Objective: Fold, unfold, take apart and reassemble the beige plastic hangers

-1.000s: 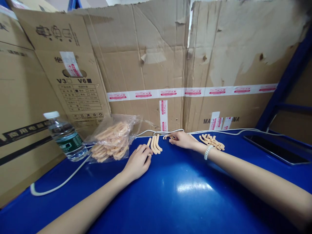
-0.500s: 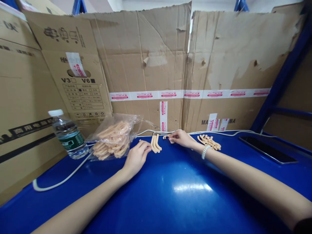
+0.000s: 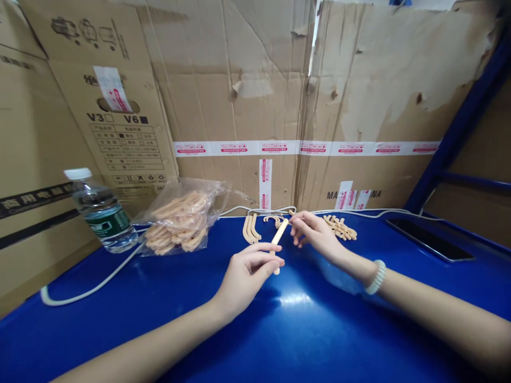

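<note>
With the bare left hand (image 3: pixel 246 275), pinching a slim, pale tan, wood-like strip (image 3: pixel 280 232) above the glossy blue table (image 3: pixel 239 351), best gripping low, leaving the upper end free; with the bare right hand (image 3: pixel 317 238), bending fingertips beside that end, impossible to tell whether pinching anything.

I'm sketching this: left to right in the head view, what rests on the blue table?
Green-labelled clear plastic bottle, clear plastic bag of beige pieces, three curved beige strips, small beige hooked pieces, pile of beige pieces, flat black phone
</note>
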`<action>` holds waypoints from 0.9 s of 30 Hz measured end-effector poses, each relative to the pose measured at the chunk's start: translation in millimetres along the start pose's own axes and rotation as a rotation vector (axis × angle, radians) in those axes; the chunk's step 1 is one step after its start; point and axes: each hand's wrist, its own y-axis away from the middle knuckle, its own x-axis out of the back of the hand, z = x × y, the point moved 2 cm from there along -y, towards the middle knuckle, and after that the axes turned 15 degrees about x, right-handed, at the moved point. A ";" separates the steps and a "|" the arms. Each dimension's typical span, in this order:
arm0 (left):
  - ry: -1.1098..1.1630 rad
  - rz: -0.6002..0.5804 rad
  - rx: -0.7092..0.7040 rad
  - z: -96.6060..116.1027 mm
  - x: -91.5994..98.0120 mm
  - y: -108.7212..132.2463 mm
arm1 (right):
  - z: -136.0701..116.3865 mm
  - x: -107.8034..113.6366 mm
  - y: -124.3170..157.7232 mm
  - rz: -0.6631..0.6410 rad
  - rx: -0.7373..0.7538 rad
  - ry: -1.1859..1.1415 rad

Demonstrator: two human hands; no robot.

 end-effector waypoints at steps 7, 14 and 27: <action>0.464 0.020 0.331 -10.0 -5.6 -3.6 | -4.4 -19.0 37.0 0.105 -0.166 -0.264; 0.606 -0.040 0.454 -16.6 -10.7 -6.2 | 2.2 -20.3 48.1 0.168 -0.259 -0.469; 0.392 -0.001 0.272 -24.0 -9.0 -3.1 | -5.8 -30.2 59.3 -0.099 -0.303 -0.580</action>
